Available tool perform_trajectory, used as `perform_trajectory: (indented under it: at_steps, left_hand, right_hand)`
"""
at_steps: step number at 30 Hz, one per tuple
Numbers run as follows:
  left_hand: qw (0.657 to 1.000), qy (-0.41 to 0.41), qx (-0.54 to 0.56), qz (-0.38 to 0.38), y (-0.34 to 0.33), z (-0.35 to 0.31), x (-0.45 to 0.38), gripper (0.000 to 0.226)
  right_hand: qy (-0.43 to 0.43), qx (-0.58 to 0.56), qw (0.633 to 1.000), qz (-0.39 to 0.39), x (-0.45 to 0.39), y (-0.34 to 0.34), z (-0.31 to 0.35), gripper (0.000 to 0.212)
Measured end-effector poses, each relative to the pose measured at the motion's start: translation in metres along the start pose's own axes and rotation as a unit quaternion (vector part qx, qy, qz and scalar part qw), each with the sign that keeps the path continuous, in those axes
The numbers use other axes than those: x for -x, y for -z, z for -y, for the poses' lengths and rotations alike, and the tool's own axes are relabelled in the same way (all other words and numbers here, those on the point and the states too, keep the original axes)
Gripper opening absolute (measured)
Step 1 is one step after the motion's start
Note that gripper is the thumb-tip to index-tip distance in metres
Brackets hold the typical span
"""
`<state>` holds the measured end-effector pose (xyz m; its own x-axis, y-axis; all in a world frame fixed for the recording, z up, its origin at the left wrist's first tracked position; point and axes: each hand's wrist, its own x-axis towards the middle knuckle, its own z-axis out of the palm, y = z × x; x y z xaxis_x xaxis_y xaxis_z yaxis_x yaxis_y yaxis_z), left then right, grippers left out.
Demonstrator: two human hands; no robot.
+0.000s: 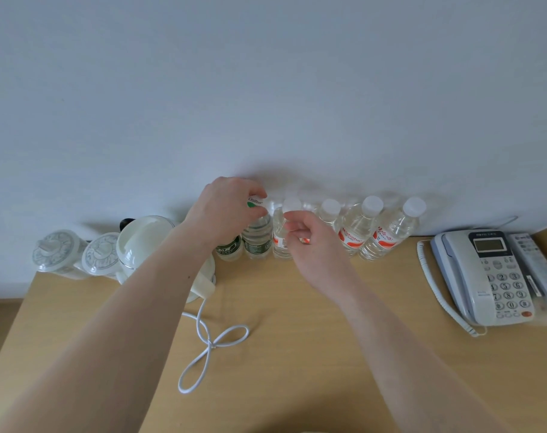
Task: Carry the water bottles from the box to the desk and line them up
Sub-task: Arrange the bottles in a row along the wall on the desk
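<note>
Several water bottles stand in a row against the white wall at the back of the wooden desk [297, 323]. Two on the left carry green labels; the others carry red labels, the rightmost red-label bottle [391, 232] among them. My left hand [225, 210] grips the cap end of a green-label bottle [257, 239], which stands on the desk. A second green-label bottle [228, 250] is partly hidden behind my left wrist. My right hand [309, 242] is in front of a red-label bottle [281, 232], fingers curled near its neck; whether they pinch it is unclear. The box is out of view.
A white electric kettle [147, 245] stands left of the bottles, its white cord [209, 342] looped across the desk. Two patterned lidded cups [75, 254] stand at the far left. A grey desk telephone [490, 276] and a remote [537, 264] lie at the right.
</note>
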<state>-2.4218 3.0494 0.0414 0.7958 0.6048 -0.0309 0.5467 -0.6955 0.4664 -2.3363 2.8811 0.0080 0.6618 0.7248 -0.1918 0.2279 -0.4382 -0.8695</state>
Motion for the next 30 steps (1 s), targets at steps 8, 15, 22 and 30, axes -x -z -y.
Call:
perform_trajectory:
  at_steps: [8,15,22,30]
  left_hand:
    - [1.000,-0.011,0.007,0.022,0.004,0.004,-0.002,0.027]
    - [0.998,-0.021,0.016,0.052,0.004,0.004,-0.004,0.033]
    - [0.999,-0.022,-0.023,0.035,-0.005,0.001,-0.001,0.033]
    - [0.999,-0.019,-0.026,0.031,-0.004,0.003,-0.003,0.030]
  right_hand:
    - [0.004,-0.005,1.000,0.007,0.000,0.001,-0.002,0.036]
    - [-0.002,-0.013,1.000,0.003,0.002,0.002,-0.004,0.035]
    - [-0.002,-0.007,1.000,0.002,0.003,0.005,-0.003,0.037]
    - [0.002,-0.009,1.000,-0.004,-0.002,0.002,0.004,0.037]
